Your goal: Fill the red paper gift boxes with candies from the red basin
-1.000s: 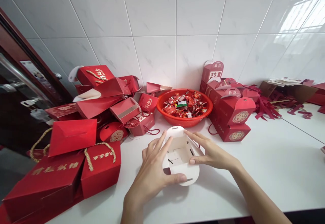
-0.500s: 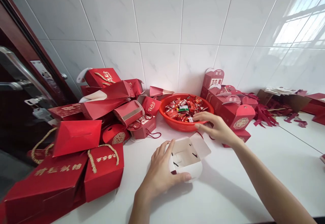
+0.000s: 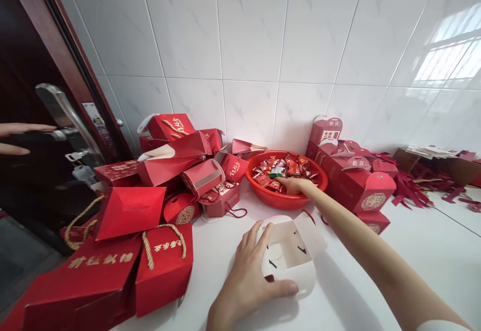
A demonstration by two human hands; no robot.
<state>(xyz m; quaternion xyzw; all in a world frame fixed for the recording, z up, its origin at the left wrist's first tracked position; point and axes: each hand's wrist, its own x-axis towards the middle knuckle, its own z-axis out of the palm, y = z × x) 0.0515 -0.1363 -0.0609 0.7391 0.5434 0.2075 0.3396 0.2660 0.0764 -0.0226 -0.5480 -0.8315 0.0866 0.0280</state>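
An open box (image 3: 287, 251) with a white inside stands on the white table, its flaps spread and no candy visible in it. My left hand (image 3: 251, 271) grips its left side, thumb along the near edge. Behind the box is a round red basin (image 3: 276, 201) of wrapped candies (image 3: 296, 167). My right hand (image 3: 293, 185) reaches down into the basin among the candies, near a green-wrapped one (image 3: 277, 172); its fingertips are partly hidden, and whether it pinches a candy is unclear.
Red gift boxes (image 3: 130, 211) with rope handles are heaped at the left. More red boxes (image 3: 353, 183) stand right of the basin, beside dark red ribbons (image 3: 409, 186) and a cardboard box. Another person's hand (image 3: 22, 133) is at the door handle, far left.
My right hand has moved from above the basin's near right edge down into the candies. My left hand stays on the box. Another person's hand has appeared at the door; the view has shifted.
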